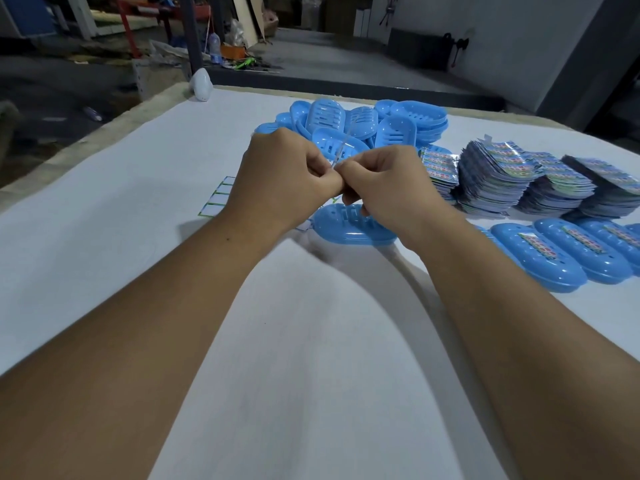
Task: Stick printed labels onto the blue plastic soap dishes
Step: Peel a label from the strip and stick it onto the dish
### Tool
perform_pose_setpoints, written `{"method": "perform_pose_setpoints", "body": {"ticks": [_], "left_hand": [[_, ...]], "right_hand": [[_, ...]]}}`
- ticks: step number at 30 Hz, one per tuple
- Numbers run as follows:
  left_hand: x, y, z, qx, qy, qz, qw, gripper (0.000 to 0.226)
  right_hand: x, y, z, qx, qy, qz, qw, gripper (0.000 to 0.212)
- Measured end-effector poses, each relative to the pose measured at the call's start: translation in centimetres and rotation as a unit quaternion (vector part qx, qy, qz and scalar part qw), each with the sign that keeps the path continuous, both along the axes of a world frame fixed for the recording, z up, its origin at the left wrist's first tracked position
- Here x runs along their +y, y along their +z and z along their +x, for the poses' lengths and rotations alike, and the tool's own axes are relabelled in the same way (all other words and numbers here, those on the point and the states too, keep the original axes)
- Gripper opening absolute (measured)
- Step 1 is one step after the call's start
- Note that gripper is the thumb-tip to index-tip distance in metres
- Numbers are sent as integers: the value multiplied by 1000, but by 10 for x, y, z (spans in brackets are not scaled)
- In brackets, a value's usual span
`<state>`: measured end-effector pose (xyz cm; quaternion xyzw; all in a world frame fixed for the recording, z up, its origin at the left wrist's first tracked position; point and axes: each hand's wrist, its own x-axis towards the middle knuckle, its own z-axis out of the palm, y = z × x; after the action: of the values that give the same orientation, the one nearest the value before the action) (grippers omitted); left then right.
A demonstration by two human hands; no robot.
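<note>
My left hand (287, 178) and my right hand (384, 185) meet fingertip to fingertip above the white table, both pinching a thin label strip (341, 147) that stands up edge-on between them. Just below the hands lies one blue soap dish (349, 230), partly hidden by my right hand. A heap of unlabelled blue dishes (360, 123) sits behind the hands. To the right, a row of blue dishes with colourful labels (554, 251) lies on the table.
Stacks of printed colourful labels (530, 178) stand at the right, behind the labelled row. A backing sheet with green-edged white rectangles (216, 199) lies left of my left hand. A white rounded object (201, 84) sits at the table's far left edge (104, 133).
</note>
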<state>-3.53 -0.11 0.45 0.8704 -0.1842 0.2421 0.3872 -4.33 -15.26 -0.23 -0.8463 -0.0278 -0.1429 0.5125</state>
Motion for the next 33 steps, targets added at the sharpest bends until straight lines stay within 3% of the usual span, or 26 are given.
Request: {"method": "perform_pose_setpoints", "body": {"ticks": [13, 26, 33], "left_hand": [[1, 0, 2, 61, -34, -59, 996, 16], [-1, 2, 0, 20, 14, -12, 1000, 17], [0, 2, 3, 102, 31, -87, 990, 18]], "right_hand": [[-2, 1, 1, -13, -17, -15, 1000, 26], [-1, 0, 4, -16, -17, -12, 1000, 25], [2, 0, 4, -19, -30, -5, 999, 24]]}}
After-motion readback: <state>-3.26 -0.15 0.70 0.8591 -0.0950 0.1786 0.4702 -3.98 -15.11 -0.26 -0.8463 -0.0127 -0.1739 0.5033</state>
